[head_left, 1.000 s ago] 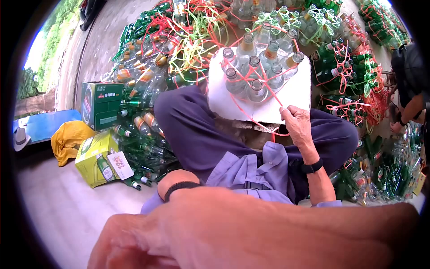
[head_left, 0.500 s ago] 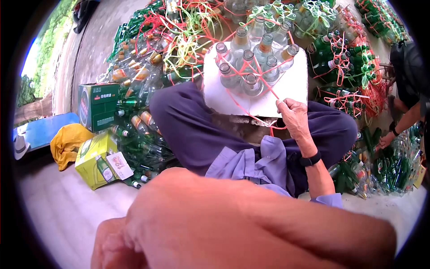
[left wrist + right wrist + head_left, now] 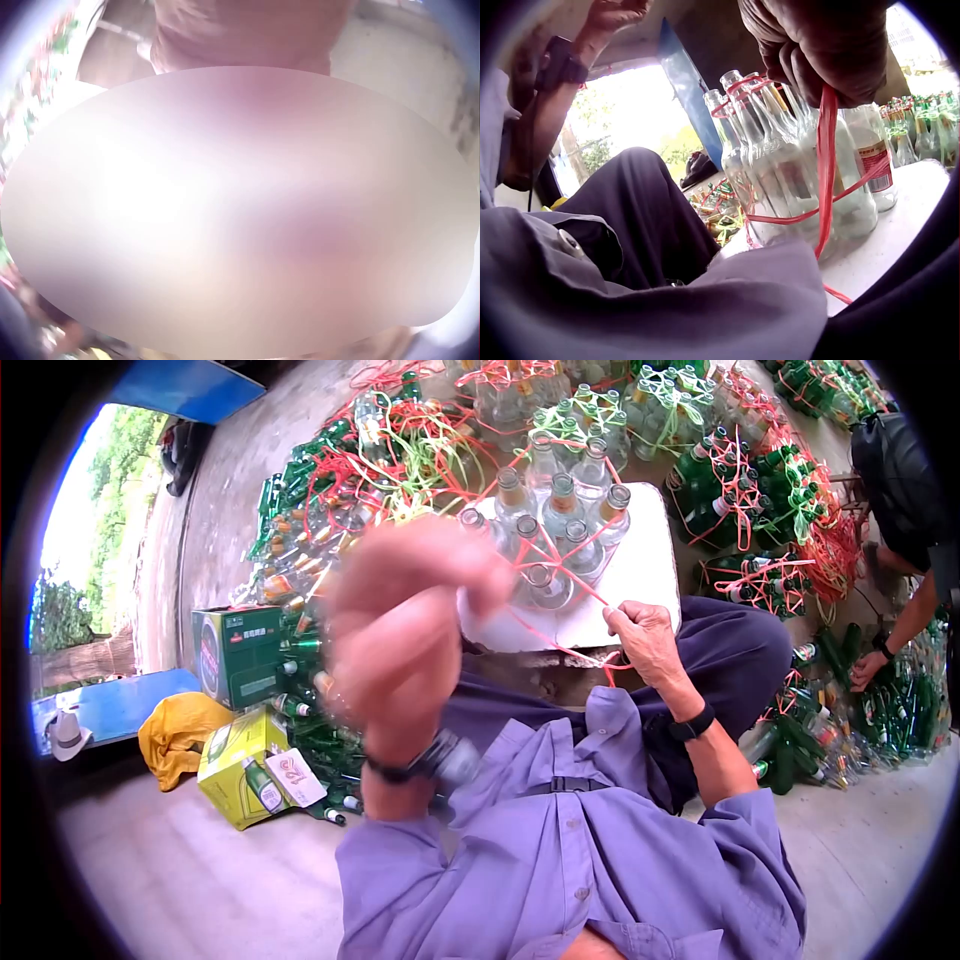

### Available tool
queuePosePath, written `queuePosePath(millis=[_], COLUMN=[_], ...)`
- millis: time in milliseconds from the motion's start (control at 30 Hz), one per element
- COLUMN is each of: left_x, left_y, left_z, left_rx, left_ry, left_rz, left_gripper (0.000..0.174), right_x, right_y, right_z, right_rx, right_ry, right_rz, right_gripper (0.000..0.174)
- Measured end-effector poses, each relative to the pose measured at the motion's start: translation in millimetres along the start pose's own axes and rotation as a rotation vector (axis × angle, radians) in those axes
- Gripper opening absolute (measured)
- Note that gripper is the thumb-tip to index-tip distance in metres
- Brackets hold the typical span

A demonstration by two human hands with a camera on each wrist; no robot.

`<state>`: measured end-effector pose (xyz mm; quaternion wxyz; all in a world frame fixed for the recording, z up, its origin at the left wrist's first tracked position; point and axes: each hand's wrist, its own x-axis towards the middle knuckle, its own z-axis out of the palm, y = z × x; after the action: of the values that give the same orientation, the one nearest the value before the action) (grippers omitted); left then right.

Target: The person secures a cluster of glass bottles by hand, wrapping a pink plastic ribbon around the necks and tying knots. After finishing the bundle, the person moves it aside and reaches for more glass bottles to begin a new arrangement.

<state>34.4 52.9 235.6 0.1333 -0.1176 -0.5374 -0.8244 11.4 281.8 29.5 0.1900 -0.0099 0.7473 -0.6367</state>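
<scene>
A cluster of clear glass bottles (image 3: 563, 515) stands upright on a white board (image 3: 645, 550) in front of the seated person's lap. Red plastic strapping (image 3: 826, 165) circles the bottles and crosses over their necks. My right hand (image 3: 650, 645) pinches a length of this strapping beside the board's near right corner, holding it drawn out from the necks. In the head view my left hand (image 3: 405, 610) is raised near the camera, blurred, and covers the board's left side. Its fingers look loosely bent, with nothing seen in them.
Loose bottles (image 3: 315, 745) lie heaped on the left, near a green carton (image 3: 240, 655) and a yellow-green box (image 3: 245, 765). Strapped bottle bundles (image 3: 740, 490) stand behind and to the right. Another person's arm (image 3: 905, 625) reaches among green bottles at the right.
My left hand has swung from close under the camera forward and up, toward the bottles' left side. The right hand keeps its pinch on the strapping, and the head view has shifted.
</scene>
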Motion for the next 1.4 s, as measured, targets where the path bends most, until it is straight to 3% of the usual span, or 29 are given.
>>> queuePosePath(millis=[100,167,233,267,333,433,567,933,1333,1400], left_x=[2,-3,0,-3,-6,-12,-18,-17,-20,-19], left_y=[-65,-88,-108,-115,-125,-145,-153,-156,-162,-163], left_z=[-18,-27,-35,-37,-39,-54,-55,-48,-46,-47], left_rx=[0.799,0.973,1.247,1.251,1.547,1.547,1.617,1.700,1.680,1.676], left_ry=[0.015,-0.098,-0.255,-0.256,-0.359,-0.343,-0.356,-0.334,-0.265,-0.255], left_rz=[0.061,0.025,0.267,0.269,0.220,0.173,0.148,0.118,0.158,0.158], left_gripper=[0.022,0.033,0.051,0.051,0.069,0.080,0.079,0.074,0.070,0.069], right_x=[1,2,3,4,6,9,9,3,-5,0], right_y=[0,-2,0,3,4,6,-3,-41,-33,-41], right_z=[-3,-5,-6,-7,-7,-12,-16,-33,-36,-38], right_rx=[-0.036,-0.036,-0.030,-0.031,-0.012,-0.015,-0.082,-0.462,-0.555,-0.590], right_ry=[0.019,0.017,0.026,0.026,0.037,0.064,0.105,0.193,0.213,0.231], right_rz=[-0.018,0.000,-0.012,-0.006,-0.029,-0.054,-0.083,-0.534,-0.418,-0.479], right_gripper=[0.038,0.038,0.038,0.038,0.038,0.037,0.036,0.033,0.036,0.037])
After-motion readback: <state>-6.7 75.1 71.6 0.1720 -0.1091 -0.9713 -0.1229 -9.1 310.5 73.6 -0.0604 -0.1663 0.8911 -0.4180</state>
